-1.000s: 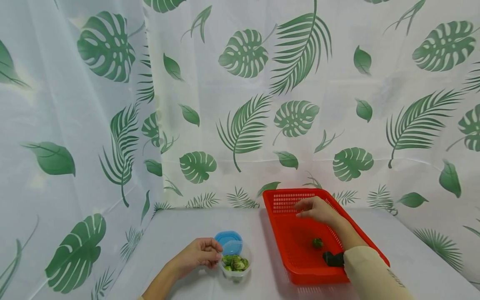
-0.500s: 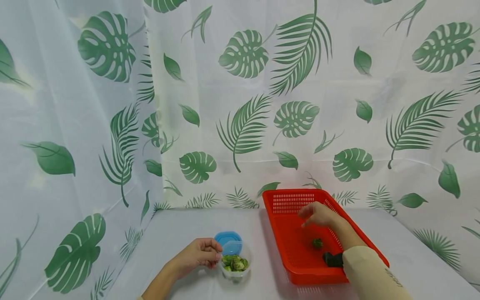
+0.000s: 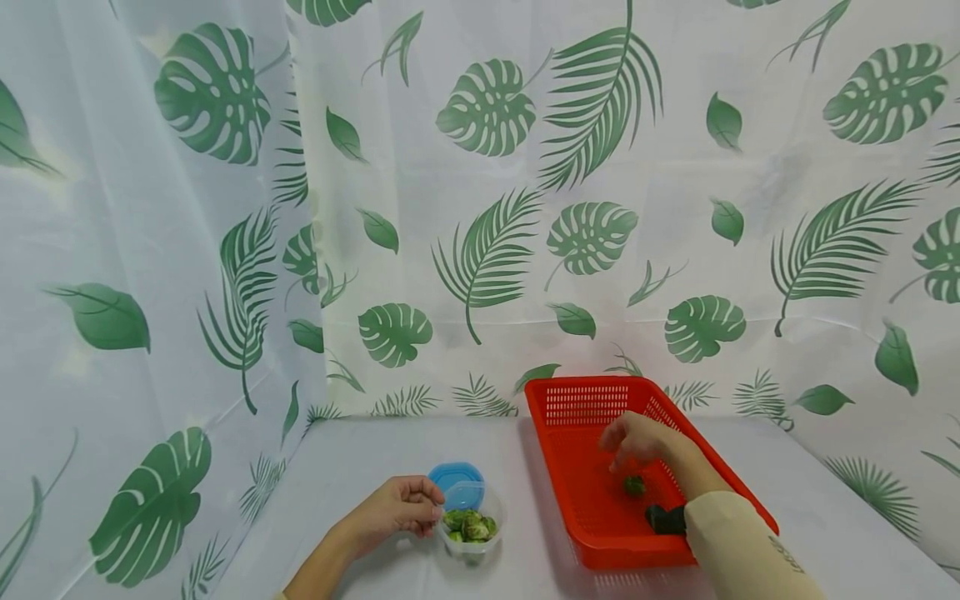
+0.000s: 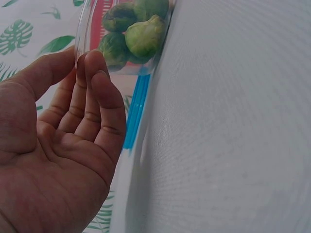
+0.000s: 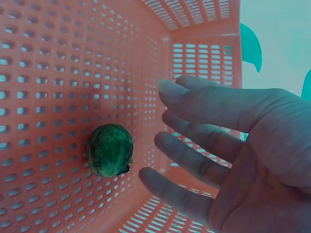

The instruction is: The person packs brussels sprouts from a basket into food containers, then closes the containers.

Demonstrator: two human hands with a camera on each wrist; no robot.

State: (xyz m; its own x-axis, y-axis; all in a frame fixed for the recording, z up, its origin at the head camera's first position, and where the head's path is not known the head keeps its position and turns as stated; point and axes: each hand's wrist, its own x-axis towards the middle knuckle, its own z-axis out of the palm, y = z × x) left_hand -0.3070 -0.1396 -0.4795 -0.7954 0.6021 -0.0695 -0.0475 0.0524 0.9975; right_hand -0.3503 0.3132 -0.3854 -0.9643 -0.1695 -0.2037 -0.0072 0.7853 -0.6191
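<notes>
A clear plastic container point(image 3: 492, 522) with several Brussels sprouts point(image 4: 144, 36) in it stands on the table, and my left hand point(image 3: 405, 510) pinches its rim between thumb and fingers. Over the red basket point(image 3: 551, 467) hovers my right hand point(image 3: 637, 439), fingers loosely bent and apart, holding nothing. One Brussels sprout point(image 3: 633, 486) lies on the basket floor just below that hand. In the right wrist view the same sprout point(image 5: 111, 149) sits a short way off the fingertips point(image 5: 148, 175), untouched.
A blue lid point(image 3: 454, 477) lies behind the clear container. The basket's raised, perforated walls surround the right hand's space. A dark wrist-worn device point(image 3: 665, 519) is by the right sleeve. A leaf-printed curtain point(image 3: 480, 250) hangs behind the white table point(image 3: 375, 442).
My right hand has lowered and come nearer to the sprout in the basket, its fingers tipping downward. The left hand and the container have stayed in place.
</notes>
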